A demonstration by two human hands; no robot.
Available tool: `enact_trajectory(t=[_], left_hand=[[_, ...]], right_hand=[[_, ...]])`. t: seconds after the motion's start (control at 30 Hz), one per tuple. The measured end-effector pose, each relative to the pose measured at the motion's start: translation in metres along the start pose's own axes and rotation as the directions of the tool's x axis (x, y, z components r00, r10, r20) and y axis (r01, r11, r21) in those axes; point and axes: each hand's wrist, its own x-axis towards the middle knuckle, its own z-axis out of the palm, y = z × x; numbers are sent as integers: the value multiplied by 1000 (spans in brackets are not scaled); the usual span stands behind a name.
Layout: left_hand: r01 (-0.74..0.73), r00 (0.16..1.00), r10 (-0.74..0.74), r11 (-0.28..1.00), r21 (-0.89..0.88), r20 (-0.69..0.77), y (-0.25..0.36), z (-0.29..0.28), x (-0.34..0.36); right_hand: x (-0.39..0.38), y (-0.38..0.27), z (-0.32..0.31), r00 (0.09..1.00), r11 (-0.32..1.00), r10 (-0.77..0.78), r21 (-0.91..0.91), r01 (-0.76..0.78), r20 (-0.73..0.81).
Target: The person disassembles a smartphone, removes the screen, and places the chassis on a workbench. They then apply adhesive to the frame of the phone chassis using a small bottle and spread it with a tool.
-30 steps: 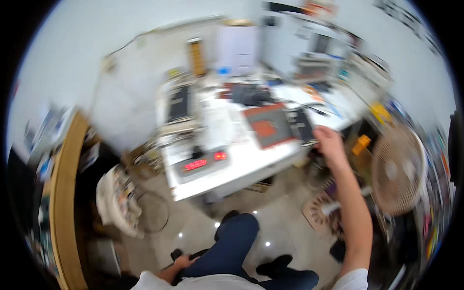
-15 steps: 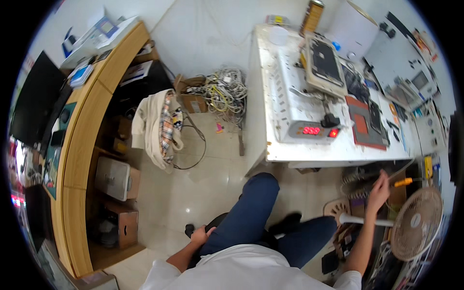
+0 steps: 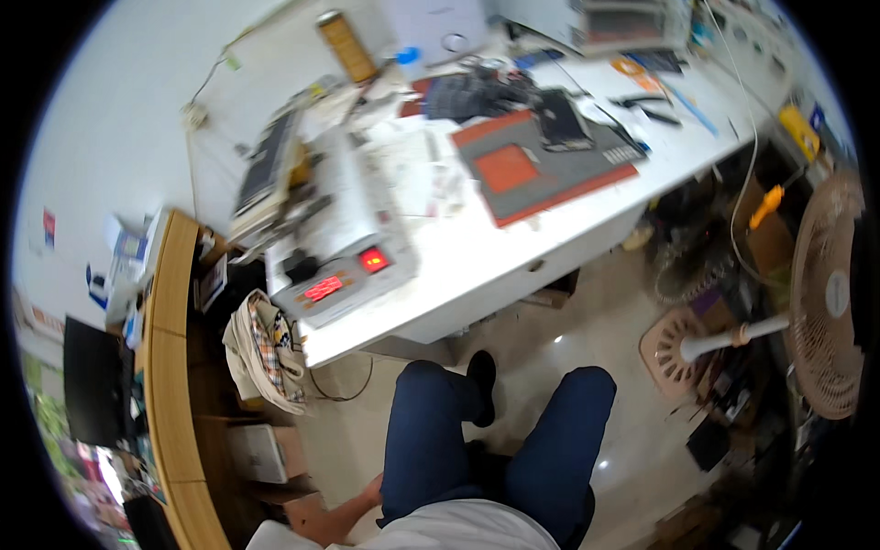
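Observation:
My left hand (image 3: 373,491) is low beside my left thigh, partly behind it. Its fingers are hidden, so what it touches or holds does not show. My right hand is out of view. Ahead stands a white workbench (image 3: 449,275). On its left end sits a grey metal box (image 3: 399,243) with two red lit displays, and a clamped stack with a dark panel (image 3: 266,156) rises over it. A grey and red work mat (image 3: 600,160) lies further right, with a dark phone-like device (image 3: 562,119) on it.
At right, a pedestal fan (image 3: 832,293) stands near an orange-handled tool (image 3: 766,207). Wooden shelving (image 3: 174,367) runs along the left, with a cream garment (image 3: 252,353) beside it. Pliers (image 3: 651,108), a tall can (image 3: 346,48) and dark cloth (image 3: 467,94) lie or stand on the bench.
The view has turned right, and my body now faces the workbench. My right hand, earlier stretched out near the fan, has left the view. The left hand stays by the left thigh.

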Motion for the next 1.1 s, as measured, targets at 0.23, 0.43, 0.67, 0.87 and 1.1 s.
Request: enact_trajectory(t=[0.23,0.43,0.67,0.87,1.1], left_hand=[[217,954,-260,943,254,150,105,-44,55],[354,909,-403,882,309,109,158,-66,90],[435,870,-484,845,311,96,183,-81,79],[390,873,-458,862,325,169,176,-91,43],[211,900,-317,917,338,299,114,-72,37]], right_hand=[[-13,-24,-1,999,988,42,152,-40,-13],[-12,-56,-10,990,966,139,220,-138,10],[-27,-72,-7,977,940,203,264,-214,71],[-58,-80,-2,970,915,217,324,-242,113],[-55,-57,45,990,915,115,380,-139,86]])
